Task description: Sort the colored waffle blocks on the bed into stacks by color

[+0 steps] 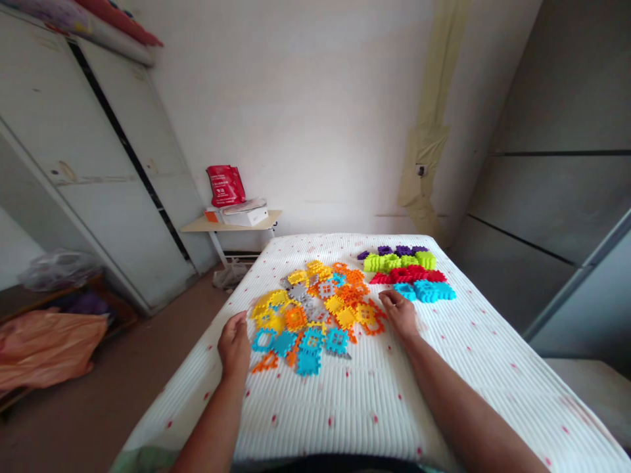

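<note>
A loose heap of flat plastic building tiles (315,305) in yellow, orange, blue and grey lies on a white quilted mattress (345,401). My left hand (234,345) rests on the mattress at the heap's left edge, fingers curled under, next to a blue tile (263,339). My right hand (400,313) lies at the heap's right edge, fingers bent down and touching an orange tile (374,322). Whether either hand grips a piece is hidden. Beyond the right hand, sorted rows of purple (394,250), green (399,261), red (408,274) and blue tiles (424,290) lie side by side.
A small table (231,226) against the back wall carries a red bag (225,185) and boxes. White wardrobe doors (89,164) stand left, with bags on the floor (44,341). A grey panelled wall (557,197) runs along the right of the mattress.
</note>
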Tool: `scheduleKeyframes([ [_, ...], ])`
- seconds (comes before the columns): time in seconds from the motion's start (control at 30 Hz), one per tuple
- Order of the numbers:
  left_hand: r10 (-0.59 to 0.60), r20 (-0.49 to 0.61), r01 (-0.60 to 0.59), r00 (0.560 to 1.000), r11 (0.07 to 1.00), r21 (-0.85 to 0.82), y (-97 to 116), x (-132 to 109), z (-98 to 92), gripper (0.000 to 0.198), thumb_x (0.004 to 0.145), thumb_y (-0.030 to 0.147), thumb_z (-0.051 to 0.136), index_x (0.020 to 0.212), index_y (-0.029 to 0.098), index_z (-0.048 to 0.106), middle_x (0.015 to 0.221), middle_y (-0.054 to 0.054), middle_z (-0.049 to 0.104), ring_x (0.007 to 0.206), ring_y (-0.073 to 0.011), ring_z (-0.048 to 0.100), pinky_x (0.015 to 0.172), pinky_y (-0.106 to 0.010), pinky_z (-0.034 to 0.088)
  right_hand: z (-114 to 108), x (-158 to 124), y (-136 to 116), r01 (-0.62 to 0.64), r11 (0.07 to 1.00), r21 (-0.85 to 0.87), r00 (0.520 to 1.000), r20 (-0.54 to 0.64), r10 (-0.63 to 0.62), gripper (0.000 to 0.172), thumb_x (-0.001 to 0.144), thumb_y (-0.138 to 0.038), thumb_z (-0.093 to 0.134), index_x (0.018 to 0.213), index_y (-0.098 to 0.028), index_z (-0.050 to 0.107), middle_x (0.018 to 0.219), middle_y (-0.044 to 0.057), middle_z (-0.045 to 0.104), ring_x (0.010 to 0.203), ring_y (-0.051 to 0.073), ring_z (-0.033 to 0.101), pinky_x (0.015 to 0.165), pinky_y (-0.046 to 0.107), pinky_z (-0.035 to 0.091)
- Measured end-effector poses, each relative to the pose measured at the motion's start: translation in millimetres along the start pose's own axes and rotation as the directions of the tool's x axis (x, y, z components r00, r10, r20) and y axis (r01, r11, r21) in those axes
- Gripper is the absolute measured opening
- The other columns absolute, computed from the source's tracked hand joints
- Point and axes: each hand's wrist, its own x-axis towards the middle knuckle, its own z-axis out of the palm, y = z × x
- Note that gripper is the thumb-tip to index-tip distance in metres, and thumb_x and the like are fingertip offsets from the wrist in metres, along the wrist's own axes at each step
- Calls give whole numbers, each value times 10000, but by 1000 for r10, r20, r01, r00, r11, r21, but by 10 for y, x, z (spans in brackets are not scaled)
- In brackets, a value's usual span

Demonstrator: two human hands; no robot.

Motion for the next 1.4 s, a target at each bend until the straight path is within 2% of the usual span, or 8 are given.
scheduleKeyframes([
  [0.23,49,-5,-48,999,991,122,38,-12,14,347,783,379,416,974,183,629,1017,-74,655,978,-218,587,905,-342,438,46,-5,-11,10,998,-61,998,67,-6,320,743,-400,441,739,-185,678,749,60,695,695,186,608,630,273,436],
  [0.47,55,11,-56,998,985,163,49,-15,18,318,780,313,418,973,187,637,943,-54,663,902,-203,598,839,-334,467,56,-2,-13,-14,997,-81,996,87,21,298,741,-359,438,736,-191,685,744,44,694,706,178,610,635,261,440],
  [0.67,69,12,-70,998,986,151,36,-3,25,338,770,332,408,961,172,636,1011,-80,651,978,-227,580,907,-361,435,58,-24,-12,16,998,-55,991,132,-8,299,734,-354,437,756,-183,681,743,39,689,703,175,608,646,263,445],
  [1.07,38,-43,-32,998,990,136,-4,140,113,362,760,341,403,957,151,641,1004,-98,653,981,-246,579,924,-387,423,52,-60,-11,55,998,-40,994,98,-51,298,758,-361,424,762,-193,670,770,44,692,724,183,617,683,289,459],
  [1.17,42,-48,-35,998,989,141,-22,170,132,343,757,329,410,950,166,642,999,-86,656,986,-243,579,923,-388,425,56,-75,-3,137,986,-95,987,96,-128,302,791,-358,425,817,-184,670,829,62,687,754,183,613,701,295,461],
  [1.23,43,-50,-35,998,989,146,-29,177,138,337,758,327,411,947,173,643,997,-81,657,987,-243,579,922,-387,426,67,-100,-42,244,960,-139,967,110,-229,300,809,-346,434,882,-169,665,881,82,677,796,188,601,730,304,457],
  [1.33,40,-47,-33,998,988,153,-29,176,144,336,759,329,409,941,175,647,1001,-85,658,987,-245,579,924,-384,425,123,-164,-214,434,876,-211,895,212,-393,285,838,-312,439,953,-163,653,948,93,665,892,202,564,802,323,427],
  [1.4,38,-42,-31,998,987,157,-25,175,145,338,761,326,406,940,172,648,1007,-92,658,991,-247,579,926,-383,424,199,-216,-391,518,812,-269,847,291,-444,277,858,-304,440,994,-174,643,994,90,659,941,211,535,834,340,392],
])
